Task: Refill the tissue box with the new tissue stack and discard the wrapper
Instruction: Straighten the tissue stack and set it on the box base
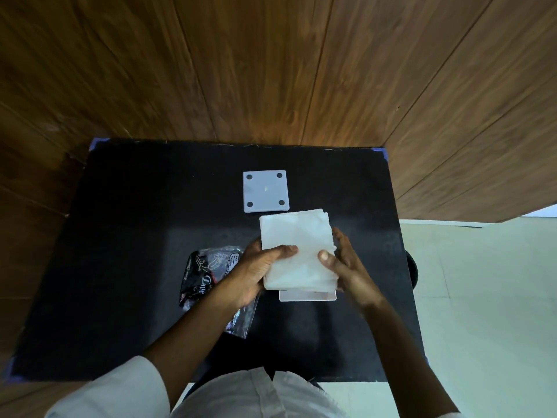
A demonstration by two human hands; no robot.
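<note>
A white tissue stack point(297, 236) is held above the black table between both hands. My left hand point(259, 268) grips its left edge with the thumb on top. My right hand point(343, 263) grips its right edge, thumb on top too. Directly under the stack a pale box edge point(307, 296) shows; most of the tissue box is hidden by the tissues. A white square plate with four dark round feet point(265, 190), likely the box's bottom cover, lies just beyond the stack. The crumpled black and clear wrapper point(205, 276) lies on the table left of my left hand.
The black table point(126, 236) stands against a wooden wall point(271, 70), with wood panelling on the right too. Pale floor tiles point(482, 297) lie to the right of the table. A dark round object point(413, 268) shows at the table's right edge.
</note>
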